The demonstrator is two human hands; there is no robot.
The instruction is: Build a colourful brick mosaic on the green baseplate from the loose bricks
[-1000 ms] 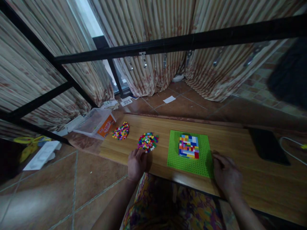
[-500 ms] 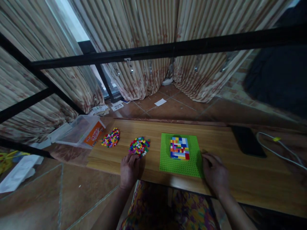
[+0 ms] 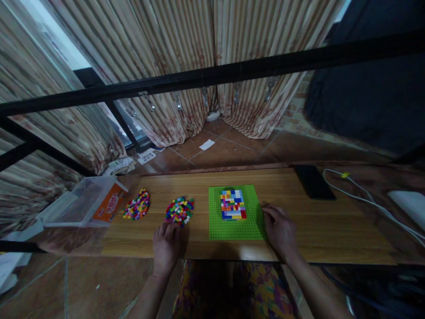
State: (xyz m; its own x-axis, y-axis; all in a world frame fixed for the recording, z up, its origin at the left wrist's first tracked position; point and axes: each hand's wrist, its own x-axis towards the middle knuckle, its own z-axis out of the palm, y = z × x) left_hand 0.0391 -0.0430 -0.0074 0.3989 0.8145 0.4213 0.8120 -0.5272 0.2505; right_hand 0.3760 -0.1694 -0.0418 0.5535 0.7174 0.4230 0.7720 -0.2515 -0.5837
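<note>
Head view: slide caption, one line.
Left hand at a brick pile, right hand by the right edge of a green baseplate bearing a multicolored brick build.

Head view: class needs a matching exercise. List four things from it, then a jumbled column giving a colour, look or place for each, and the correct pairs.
Things
1. Baseplate
2. Left hand
3. Plastic box
4. Right hand

Descriptions
A. Beside the baseplate's right edge
B. Clear, with an orange label
C. Green and studded
D. At the near edge of a brick pile

Pairs: 1-C, 2-D, 3-B, 4-A
</note>
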